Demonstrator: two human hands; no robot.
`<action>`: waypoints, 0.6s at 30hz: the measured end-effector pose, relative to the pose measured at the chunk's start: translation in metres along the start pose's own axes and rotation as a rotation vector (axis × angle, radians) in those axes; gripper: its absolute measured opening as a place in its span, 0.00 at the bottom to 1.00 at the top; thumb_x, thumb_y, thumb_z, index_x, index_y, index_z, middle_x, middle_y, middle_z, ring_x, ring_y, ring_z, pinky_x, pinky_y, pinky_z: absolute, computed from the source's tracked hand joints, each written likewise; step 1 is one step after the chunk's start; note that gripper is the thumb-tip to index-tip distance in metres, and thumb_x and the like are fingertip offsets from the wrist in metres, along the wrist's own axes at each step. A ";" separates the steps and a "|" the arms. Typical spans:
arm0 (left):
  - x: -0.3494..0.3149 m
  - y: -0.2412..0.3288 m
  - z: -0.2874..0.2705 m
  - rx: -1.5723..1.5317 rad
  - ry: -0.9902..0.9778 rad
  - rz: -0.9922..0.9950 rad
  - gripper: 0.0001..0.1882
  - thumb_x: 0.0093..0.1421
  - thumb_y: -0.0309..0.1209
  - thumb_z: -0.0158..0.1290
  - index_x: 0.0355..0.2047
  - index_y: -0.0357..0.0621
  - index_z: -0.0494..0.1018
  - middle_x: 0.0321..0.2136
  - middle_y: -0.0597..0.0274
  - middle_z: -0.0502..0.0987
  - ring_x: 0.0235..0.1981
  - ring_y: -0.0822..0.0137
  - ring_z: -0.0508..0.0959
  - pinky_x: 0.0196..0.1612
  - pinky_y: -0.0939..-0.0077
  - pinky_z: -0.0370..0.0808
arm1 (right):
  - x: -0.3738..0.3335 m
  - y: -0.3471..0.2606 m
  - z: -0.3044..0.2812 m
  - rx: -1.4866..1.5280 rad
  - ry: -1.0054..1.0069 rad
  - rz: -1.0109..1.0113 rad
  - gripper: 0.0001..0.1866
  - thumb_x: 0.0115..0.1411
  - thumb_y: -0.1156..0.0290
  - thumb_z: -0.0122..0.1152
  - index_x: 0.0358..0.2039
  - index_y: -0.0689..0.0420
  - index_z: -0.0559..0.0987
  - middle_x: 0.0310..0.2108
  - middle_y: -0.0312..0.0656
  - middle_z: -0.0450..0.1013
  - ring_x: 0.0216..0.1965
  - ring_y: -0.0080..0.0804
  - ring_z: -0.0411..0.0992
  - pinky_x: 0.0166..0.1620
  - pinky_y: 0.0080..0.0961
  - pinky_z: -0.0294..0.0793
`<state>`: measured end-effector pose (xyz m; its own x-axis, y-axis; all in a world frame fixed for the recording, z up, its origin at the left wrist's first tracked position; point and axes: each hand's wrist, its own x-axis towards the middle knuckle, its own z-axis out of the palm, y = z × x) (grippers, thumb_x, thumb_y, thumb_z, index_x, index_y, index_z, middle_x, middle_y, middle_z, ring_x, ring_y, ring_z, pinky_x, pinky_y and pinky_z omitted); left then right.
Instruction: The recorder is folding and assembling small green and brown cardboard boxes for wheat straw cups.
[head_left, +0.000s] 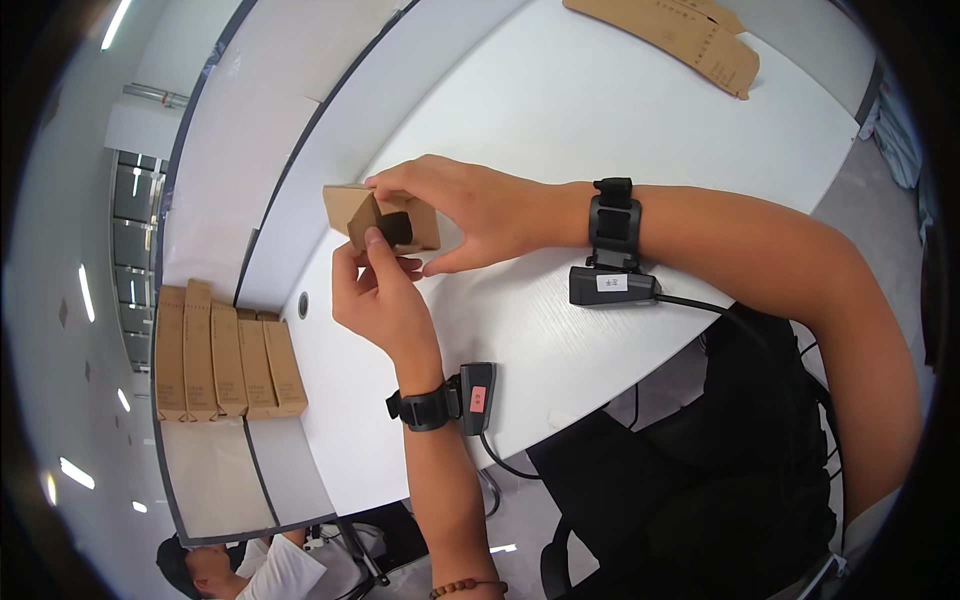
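A small brown cardboard box (425, 222) is held up above the white table, with a flap standing open on its left side. Something black (397, 229) shows in the box's opening; I cannot tell what it is. My left hand (385, 300) is closed on the box from the near side, its thumb against the flap and its other fingers partly hidden beneath. From the right, my right hand (480, 210) grips the same box, fingers over the far side and thumb near the close corner. Both wrists carry black straps with small cabled devices.
Several tall brown cardboard boxes (228, 360) stand in a row at the left, by the grey partition (310, 150). Flattened brown cardboard (690, 45) lies at the far edge of the white table (560, 130). Another person (260, 570) is beyond the partition, lower left.
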<state>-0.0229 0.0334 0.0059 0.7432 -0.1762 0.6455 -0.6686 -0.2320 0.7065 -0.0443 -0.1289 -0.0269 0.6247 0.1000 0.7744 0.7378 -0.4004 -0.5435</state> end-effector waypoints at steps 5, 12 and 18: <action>0.001 0.010 -0.007 -0.093 0.087 0.054 0.11 0.69 0.31 0.52 0.30 0.39 0.70 0.22 0.65 0.74 0.18 0.79 0.69 0.21 0.83 0.63 | 0.006 -0.003 0.003 -0.162 0.126 -0.228 0.24 0.52 0.76 0.70 0.48 0.54 0.72 0.61 0.45 0.66 0.59 0.49 0.68 0.59 0.39 0.73; 0.001 0.001 -0.008 0.136 0.146 0.296 0.05 0.66 0.26 0.55 0.36 0.40 0.70 0.30 0.67 0.74 0.23 0.79 0.69 0.28 0.84 0.67 | 0.005 -0.006 0.001 -0.162 0.147 -0.260 0.24 0.51 0.77 0.69 0.49 0.57 0.73 0.58 0.46 0.68 0.56 0.47 0.69 0.56 0.37 0.75; 0.007 -0.002 -0.022 0.123 -0.054 0.521 0.12 0.62 0.23 0.59 0.45 0.42 0.72 0.44 0.64 0.70 0.38 0.74 0.71 0.41 0.77 0.70 | 0.007 -0.012 0.005 -0.225 0.217 -0.308 0.25 0.49 0.77 0.71 0.48 0.58 0.74 0.55 0.45 0.70 0.55 0.45 0.71 0.53 0.35 0.77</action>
<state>-0.0170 0.0538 0.0147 0.3164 -0.3457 0.8834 -0.9436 -0.2108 0.2554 -0.0478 -0.1185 -0.0169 0.2979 0.0614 0.9526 0.7923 -0.5726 -0.2109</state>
